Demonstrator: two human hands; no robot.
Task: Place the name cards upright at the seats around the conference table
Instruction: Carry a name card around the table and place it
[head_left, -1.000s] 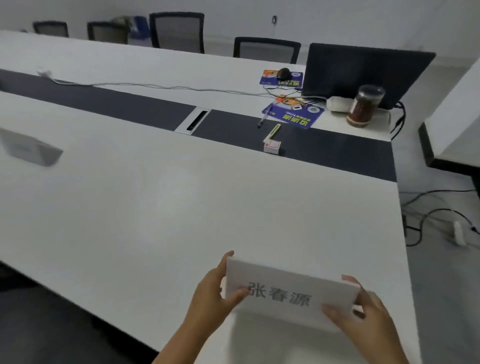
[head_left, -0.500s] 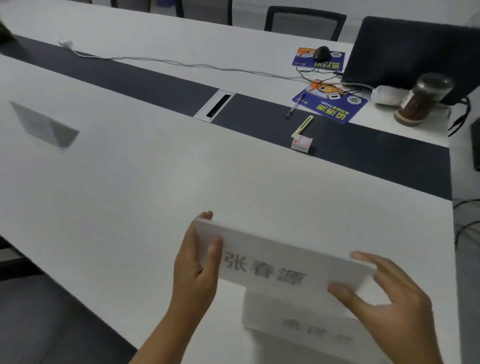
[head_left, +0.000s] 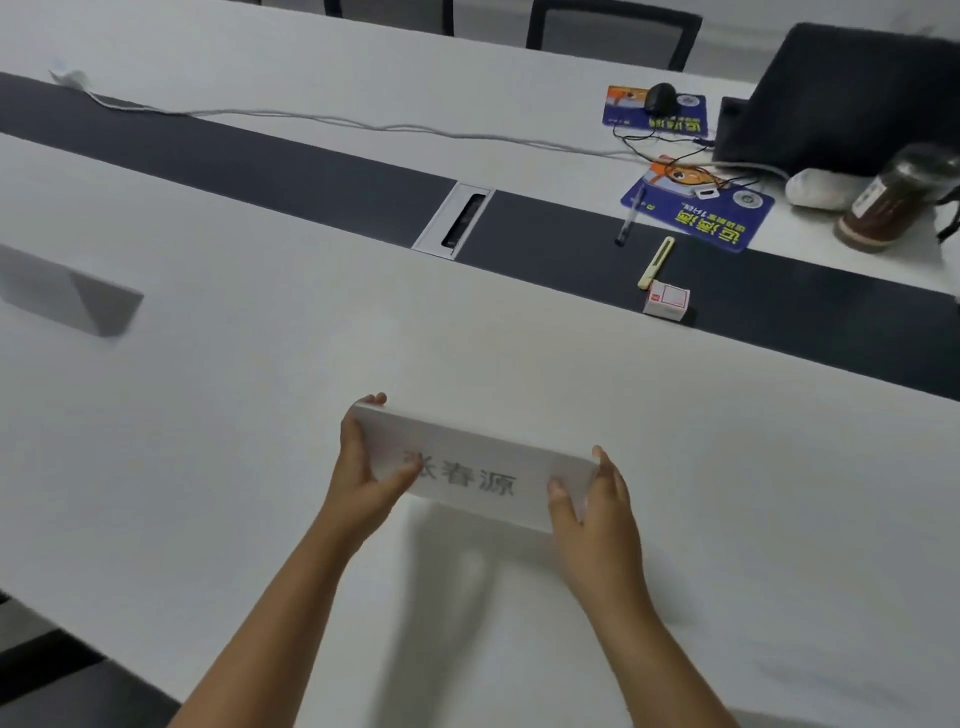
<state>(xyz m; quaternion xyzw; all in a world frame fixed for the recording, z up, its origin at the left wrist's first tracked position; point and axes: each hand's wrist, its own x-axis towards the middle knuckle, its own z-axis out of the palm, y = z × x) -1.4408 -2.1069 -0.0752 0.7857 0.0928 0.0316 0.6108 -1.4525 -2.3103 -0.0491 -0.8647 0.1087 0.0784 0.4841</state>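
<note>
The person holds one name card (head_left: 475, 470) by its two short ends above the near half of the white conference table (head_left: 249, 426), the left hand (head_left: 363, 467) closed on the left end with its thumb over the printed face, the right hand (head_left: 589, 501) pinching the right end. The card seems to be folded, its printed face tilted up toward the camera, and a shadow beneath suggests it is not yet seated on the surface (whether any edge touches the table cannot be told). To stand it well, the judgement is that both bottom edges should meet the table together, the fold kept uppermost and the two panels spread enough to hold; the hands should let go evenly so neither end twists. Another name card (head_left: 72, 293), blurred, already stands well to the left on the same side. Room is generous: the white surface around the hands is bare, the table's near edge lies well behind the wrists, and the dark centre strip (head_left: 260, 166) with its small box (head_left: 667, 301) and pen (head_left: 655, 262) is well apart beyond.
</note>
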